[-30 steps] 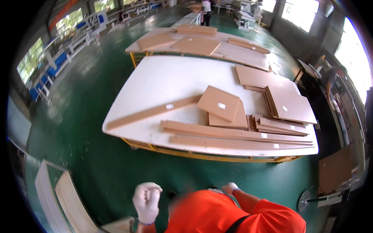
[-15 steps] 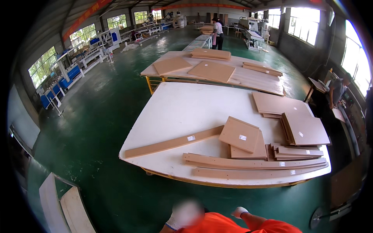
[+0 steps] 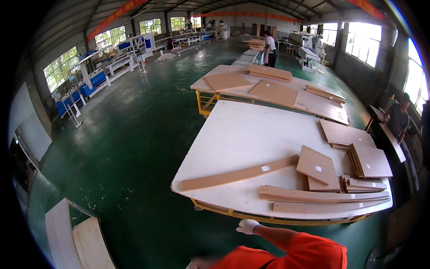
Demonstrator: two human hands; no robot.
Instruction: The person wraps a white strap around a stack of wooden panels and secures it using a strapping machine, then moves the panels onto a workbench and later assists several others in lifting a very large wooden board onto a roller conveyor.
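My right hand (image 3: 247,226), in a white glove, hangs just off the near edge of the white-topped table (image 3: 237,134). Nothing is in it, and its fingers look loosely apart. At the lower edge, only a blurred bit of my left hand (image 3: 193,264) shows; its fingers are not visible. Nearest my right hand on the table lie long brown board strips (image 3: 322,196). A single long strip (image 3: 237,173) with a white label rests slantwise to their left. Behind the long strips sits a tilted squarish panel (image 3: 316,163) on another panel.
Stacked panels (image 3: 371,161) stand at the table's right end. A second table (image 3: 304,96) with boards stands behind. White panels (image 3: 60,233) lean at lower left. Machines (image 3: 89,80) line the left wall. One person (image 3: 270,49) stands far back, another (image 3: 397,119) at right.
The view has swung left, so the tables sit farther right. My right hand has moved forward and left, nearer the table edge. My left hand has dropped almost out of view.
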